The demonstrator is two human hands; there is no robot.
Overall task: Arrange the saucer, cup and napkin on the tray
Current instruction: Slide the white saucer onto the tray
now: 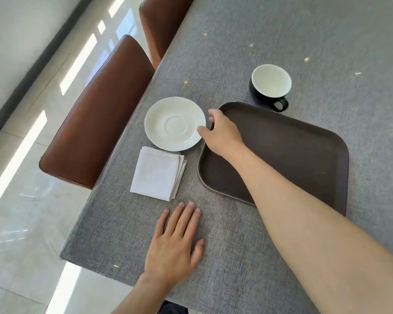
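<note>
Head view: my right hand (221,132) pinches the rigid, fragile, slippery white saucer (174,123) by its rim; left hand (176,243) flat, empty.

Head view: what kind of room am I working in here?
Probably a dining room or café: a long table under grey cloth, brown padded chairs tucked in along it, a glossy tiled floor.

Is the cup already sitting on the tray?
No, the cup stands on the table just beyond the empty tray.
</note>
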